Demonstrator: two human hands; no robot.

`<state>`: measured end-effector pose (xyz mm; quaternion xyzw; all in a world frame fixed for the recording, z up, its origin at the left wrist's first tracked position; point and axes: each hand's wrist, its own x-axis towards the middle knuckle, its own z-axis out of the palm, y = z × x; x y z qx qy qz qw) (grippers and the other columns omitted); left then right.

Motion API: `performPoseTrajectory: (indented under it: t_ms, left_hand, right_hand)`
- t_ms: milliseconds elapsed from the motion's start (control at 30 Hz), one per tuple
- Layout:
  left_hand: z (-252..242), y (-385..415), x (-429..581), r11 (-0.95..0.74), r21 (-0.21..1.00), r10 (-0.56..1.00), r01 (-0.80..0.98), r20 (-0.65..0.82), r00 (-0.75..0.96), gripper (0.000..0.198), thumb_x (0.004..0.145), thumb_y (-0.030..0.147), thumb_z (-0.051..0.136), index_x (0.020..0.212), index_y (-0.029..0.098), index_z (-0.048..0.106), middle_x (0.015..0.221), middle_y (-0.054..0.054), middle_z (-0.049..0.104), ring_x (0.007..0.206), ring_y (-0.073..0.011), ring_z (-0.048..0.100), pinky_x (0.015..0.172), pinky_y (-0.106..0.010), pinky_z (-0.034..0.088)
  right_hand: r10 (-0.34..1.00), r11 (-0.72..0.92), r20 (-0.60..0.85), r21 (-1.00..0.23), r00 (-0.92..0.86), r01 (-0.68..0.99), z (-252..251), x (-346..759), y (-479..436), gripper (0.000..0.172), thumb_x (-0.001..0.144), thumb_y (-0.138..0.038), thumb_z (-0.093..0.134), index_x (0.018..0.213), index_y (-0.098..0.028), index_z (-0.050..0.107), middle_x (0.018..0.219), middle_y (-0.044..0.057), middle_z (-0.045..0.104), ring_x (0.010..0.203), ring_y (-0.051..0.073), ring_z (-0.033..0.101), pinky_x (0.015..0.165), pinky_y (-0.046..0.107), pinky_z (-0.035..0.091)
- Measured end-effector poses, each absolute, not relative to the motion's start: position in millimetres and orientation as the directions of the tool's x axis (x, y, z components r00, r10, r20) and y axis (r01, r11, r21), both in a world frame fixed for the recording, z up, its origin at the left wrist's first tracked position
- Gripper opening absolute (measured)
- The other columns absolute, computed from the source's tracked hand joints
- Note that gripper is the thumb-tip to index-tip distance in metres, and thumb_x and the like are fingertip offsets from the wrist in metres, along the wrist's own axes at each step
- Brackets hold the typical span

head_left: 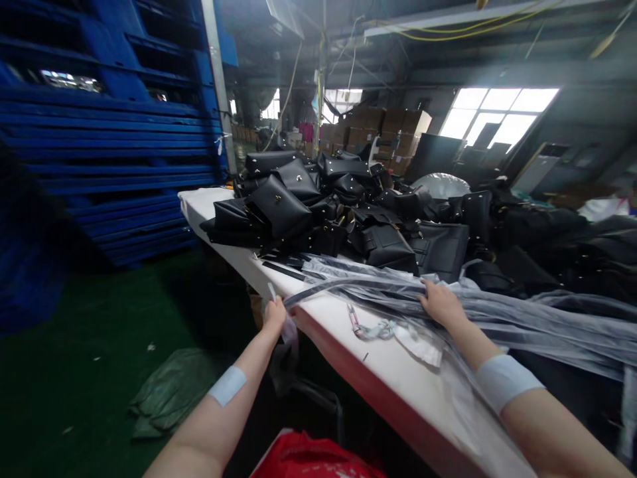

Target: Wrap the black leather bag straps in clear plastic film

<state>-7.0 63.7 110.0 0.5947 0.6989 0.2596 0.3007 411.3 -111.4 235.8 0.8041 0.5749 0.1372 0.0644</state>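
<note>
My left hand is closed around one end of a dark strap in clear plastic wrap, beyond the table's near edge. From there the wrapped strap runs to the right across the white table. My right hand grips it farther along, beside a long heap of plastic-wrapped straps. Small red-handled snips lie on the table between my hands, next to a crumpled clear strip and a white piece. Bare black strap ends stick out of the heap's left end.
Black leather bags with metal studs are piled across the table's far side. Blue pallets are stacked at the left. A green sack lies on the floor. Cardboard boxes stand in the background.
</note>
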Motion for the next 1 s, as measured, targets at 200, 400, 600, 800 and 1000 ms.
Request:
performPoseTrajectory:
  t_ms: [200,400,600,800,1000]
  left_hand:
    - [102.0,54.3,-10.7,0.07,0.779,0.982,0.623,0.057,-0.181,0.032,0.097,0.034,0.043,0.098,0.011,0.066,0.099,-0.014,0.068,0.098,-0.0255,0.066,0.089,-0.044,0.051]
    - [141.9,43.5,-3.6,-0.375,0.711,0.872,0.595,0.488,-0.034,0.037,0.093,0.022,0.034,0.123,0.013,0.054,0.134,-0.019,0.052,0.134,-0.0272,0.042,0.113,-0.046,0.032]
    - [183.5,72.3,58.2,-0.607,0.593,0.792,0.529,0.511,0.335,0.031,0.089,0.021,0.045,0.116,0.016,0.06,0.132,-0.013,0.057,0.129,-0.024,0.048,0.11,-0.037,0.038]
    - [194.3,89.7,82.7,-0.505,0.617,0.862,0.604,0.319,0.394,0.031,0.087,0.014,0.045,0.114,0.016,0.061,0.137,-0.015,0.053,0.115,-0.0253,0.059,0.097,-0.035,0.047]
    - [196.4,63.0,48.5,-0.371,0.612,0.924,0.699,0.17,0.341,0.033,0.098,0.024,0.03,0.106,0.016,0.061,0.101,-0.013,0.069,0.097,-0.0258,0.066,0.088,-0.035,0.046]
  right_hand:
    - [0.939,-0.345,0.102,0.306,0.33,0.887,244.8,407.9,-102.8,0.025,0.09,-0.025,0.051,0.104,-0.01,0.064,0.093,0.018,0.07,0.09,0.027,0.066,0.078,0.034,0.042]
    - [0.91,-0.414,0.197,0.409,0.364,0.814,267.8,439.3,-138.0,0.023,0.082,-0.029,0.052,0.084,-0.011,0.065,0.083,0.019,0.069,0.082,0.032,0.067,0.07,0.036,0.042]
    - [0.811,-0.582,0.318,0.348,0.491,0.735,280.2,514.6,-190.2,0.021,0.077,-0.036,0.057,0.073,-0.019,0.067,0.068,0.022,0.066,0.066,0.034,0.066,0.06,0.041,0.039]
    - [0.784,-0.596,0.428,0.312,0.45,0.74,275.6,509.5,-213.6,0.048,0.076,-0.028,0.054,0.116,-0.004,0.065,0.068,0.025,0.066,0.062,0.035,0.066,0.062,0.043,0.042]
    - [0.831,-0.41,0.521,0.336,0.196,0.848,267.0,428.5,-203.0,0.044,0.079,-0.024,0.049,0.118,-0.006,0.06,0.087,0.017,0.069,0.081,0.032,0.062,0.083,0.042,0.043]
